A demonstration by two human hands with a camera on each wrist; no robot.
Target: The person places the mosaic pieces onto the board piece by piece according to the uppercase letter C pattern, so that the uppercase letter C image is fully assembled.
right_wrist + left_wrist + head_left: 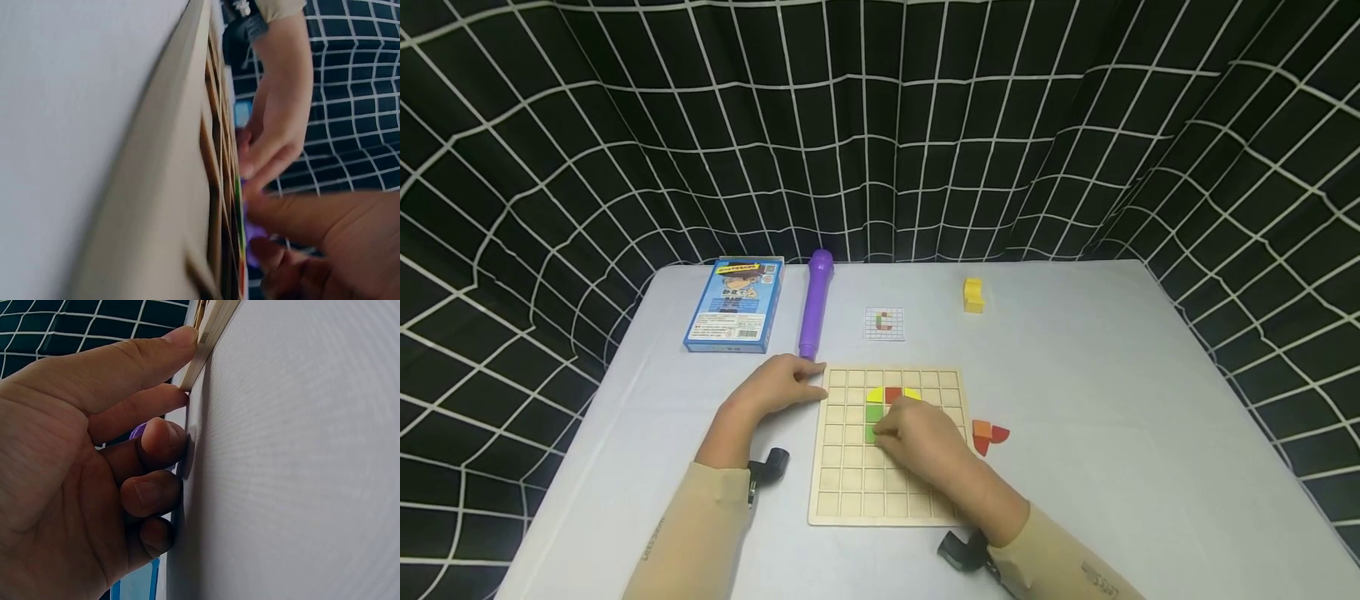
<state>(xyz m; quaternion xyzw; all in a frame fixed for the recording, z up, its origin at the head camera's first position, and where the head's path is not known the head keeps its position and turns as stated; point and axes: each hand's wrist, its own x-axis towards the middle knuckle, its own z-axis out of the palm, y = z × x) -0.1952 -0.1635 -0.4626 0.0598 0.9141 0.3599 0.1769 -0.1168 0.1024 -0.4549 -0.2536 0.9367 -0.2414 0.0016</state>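
A pale wooden grid board (842,479) lies on the table with coloured tiles in its cells. My right hand (925,442) is over the board, its thumb and index finger pinching the lower green square tile (870,433); the wrist view shows this contact only blurrily. Above it sit another green square (875,412), a yellow corner tile (876,395), a red square (892,395) and a second yellow tile (912,393), partly covered by the hand. At the board's upper left corner, my left hand (775,387) touches the edge with thumb and index fingertips.
Right of the board lie an orange square (982,429) and two red rounded tiles (1000,434). Beyond it are a small pattern card (884,324), a purple stick (815,308), a blue box (735,306) and a yellow block (973,296). A gridded black curtain (880,125) hangs behind.
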